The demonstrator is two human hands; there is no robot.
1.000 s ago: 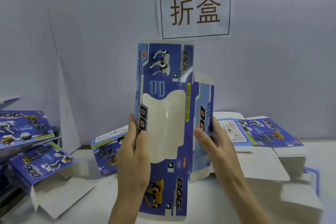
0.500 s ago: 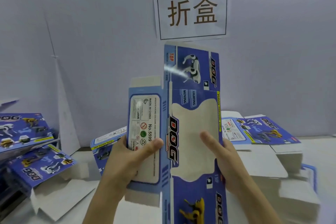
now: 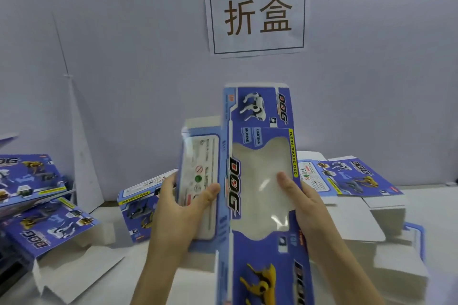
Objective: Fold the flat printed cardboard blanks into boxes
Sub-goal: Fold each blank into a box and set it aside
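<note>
A pale grey wall (image 3: 124, 57) fills the background, with a paper sign (image 3: 256, 15) bearing two large characters taped high at centre. Below it runs a white table (image 3: 433, 205). A stack of flat blanks (image 3: 354, 178) lies on its right side, and more blue blanks (image 3: 49, 228) lie spread at the left.

In front of all this, both hands hold one blue printed blank (image 3: 260, 111) upright in the air above the table, its long main panel running from near the sign down past the lower edge. A side panel (image 3: 198, 156) angles off its left.

The left hand (image 3: 176, 220) grips that side panel, with the thumb (image 3: 210, 192) pressed across its printed face and the fingers curled behind. The right hand (image 3: 307, 210) holds the main panel's right edge, its thumb (image 3: 285, 181) lying on the clear window (image 3: 257, 156). Its other fingers are hidden behind the card and seem to wrap the edge.
</note>
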